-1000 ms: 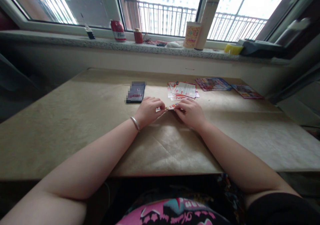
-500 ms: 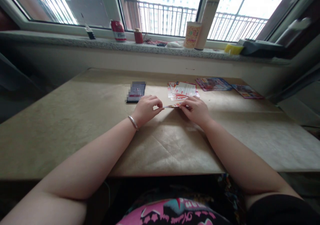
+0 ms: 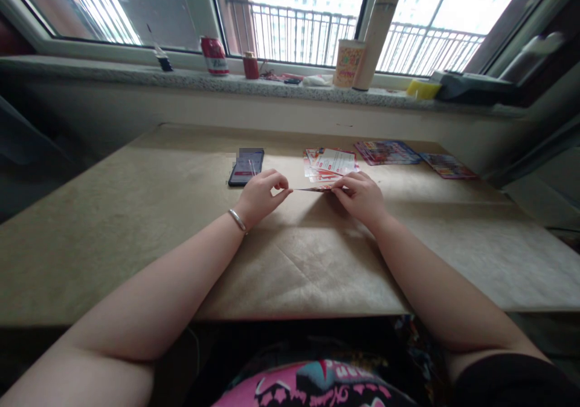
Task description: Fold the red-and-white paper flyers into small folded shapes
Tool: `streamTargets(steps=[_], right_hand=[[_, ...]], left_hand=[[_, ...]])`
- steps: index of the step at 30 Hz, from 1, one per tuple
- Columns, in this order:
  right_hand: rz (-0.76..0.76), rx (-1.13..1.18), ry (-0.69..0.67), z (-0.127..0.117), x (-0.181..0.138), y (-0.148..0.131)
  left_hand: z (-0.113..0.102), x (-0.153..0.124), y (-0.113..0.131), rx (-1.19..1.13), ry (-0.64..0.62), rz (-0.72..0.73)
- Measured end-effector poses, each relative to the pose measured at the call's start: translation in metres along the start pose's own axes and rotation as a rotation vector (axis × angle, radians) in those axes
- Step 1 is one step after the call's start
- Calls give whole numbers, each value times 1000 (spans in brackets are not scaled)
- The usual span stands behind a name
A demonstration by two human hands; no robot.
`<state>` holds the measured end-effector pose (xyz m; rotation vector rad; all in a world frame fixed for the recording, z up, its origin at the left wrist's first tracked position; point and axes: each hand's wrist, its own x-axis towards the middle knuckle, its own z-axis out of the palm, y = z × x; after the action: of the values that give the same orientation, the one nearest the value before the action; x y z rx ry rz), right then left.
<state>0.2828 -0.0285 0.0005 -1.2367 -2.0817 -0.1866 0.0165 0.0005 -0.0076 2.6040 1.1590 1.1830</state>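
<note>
Person with bare forearms, a thin silver bangle point(image 3: 237, 220) on the left wrist, and a black top point(image 3: 317, 383) printed with pink and teal lettering.

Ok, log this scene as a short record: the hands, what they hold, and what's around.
Held: card, thin, level, edge-on
Left hand: pinches its left end; bracelet on wrist
Right hand: pinches its right end
Table: phone left of hands, pile of cards behind them, booklets far right
Sill: can, cup
</note>
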Motion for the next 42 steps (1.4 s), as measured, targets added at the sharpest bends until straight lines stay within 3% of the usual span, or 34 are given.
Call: streamTargets(steps=[8, 18, 22, 42], right_hand=[[-47, -54, -50, 5, 0, -21], [-152, -173, -28, 14, -1, -47], [-99, -128, -57, 17, 1, -45], [40, -77, -40, 4, 1, -19]], left_hand=[[9, -1, 11, 23, -132, 93], [13, -1, 25, 199, -56, 207], [13, -1, 28, 232, -72, 252], [-8, 3, 15, 234, -120, 204]])
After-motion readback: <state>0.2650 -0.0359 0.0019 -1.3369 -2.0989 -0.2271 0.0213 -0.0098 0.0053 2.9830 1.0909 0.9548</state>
